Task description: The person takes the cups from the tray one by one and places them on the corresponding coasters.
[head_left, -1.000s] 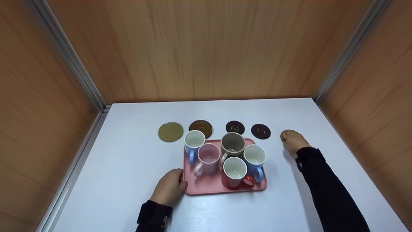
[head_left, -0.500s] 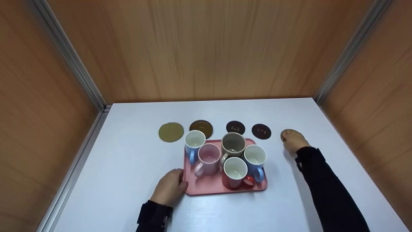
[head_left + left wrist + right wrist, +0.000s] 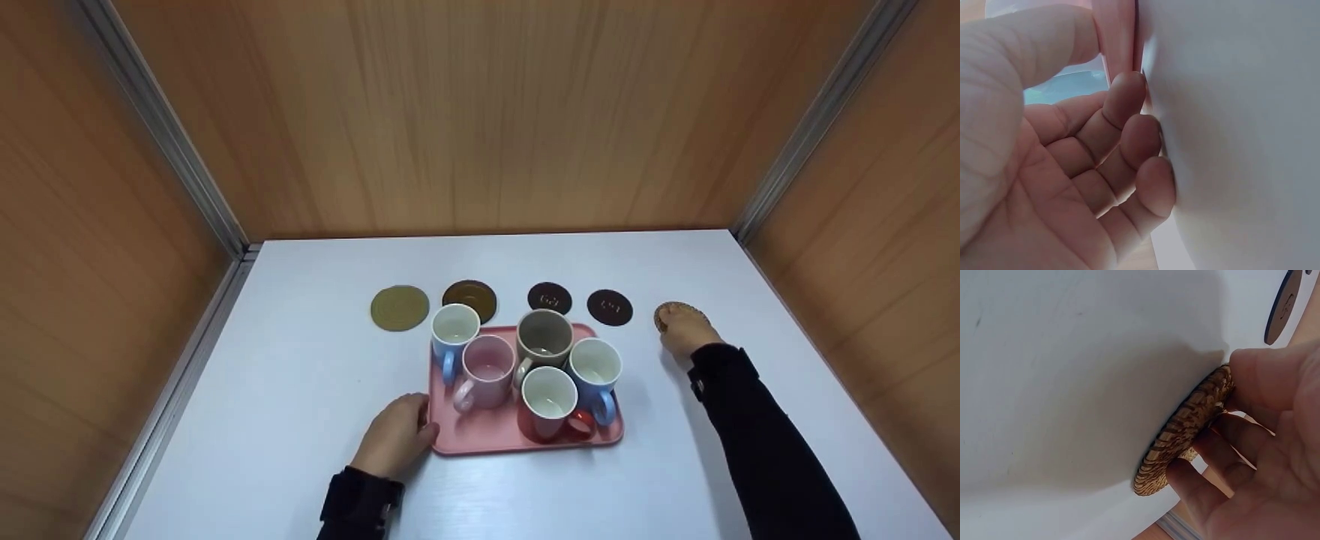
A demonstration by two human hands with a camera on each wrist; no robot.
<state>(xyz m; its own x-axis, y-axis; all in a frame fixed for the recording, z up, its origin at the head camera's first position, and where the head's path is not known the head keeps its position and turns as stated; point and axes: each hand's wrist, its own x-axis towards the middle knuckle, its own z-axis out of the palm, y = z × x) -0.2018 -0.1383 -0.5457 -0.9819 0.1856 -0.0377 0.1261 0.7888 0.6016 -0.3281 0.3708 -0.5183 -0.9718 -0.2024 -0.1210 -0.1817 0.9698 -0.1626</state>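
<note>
My left hand (image 3: 393, 436) grips the left edge of a pink tray (image 3: 472, 442), thumb at the rim and the other fingers curled low beside it. Standing on the tray are a blue mug (image 3: 454, 330) at the far left, a pink mug (image 3: 488, 369), a grey-beige mug (image 3: 543, 341), a second blue mug (image 3: 594, 367) and a red mug (image 3: 548, 401) with a white inside. To the right, my right hand (image 3: 686, 331) holds a round woven coaster (image 3: 1185, 424) by its edge, thumb at one end and fingertips over its weave, low at the white table.
Behind the tray lies a row of flat coasters: an olive one (image 3: 399, 307), a brown one (image 3: 471, 296) and two dark ones with light markings, the left (image 3: 550, 297) and the right (image 3: 609, 307). Wood-grain panels (image 3: 480, 120) wall the white table (image 3: 300, 337) at the back and sides.
</note>
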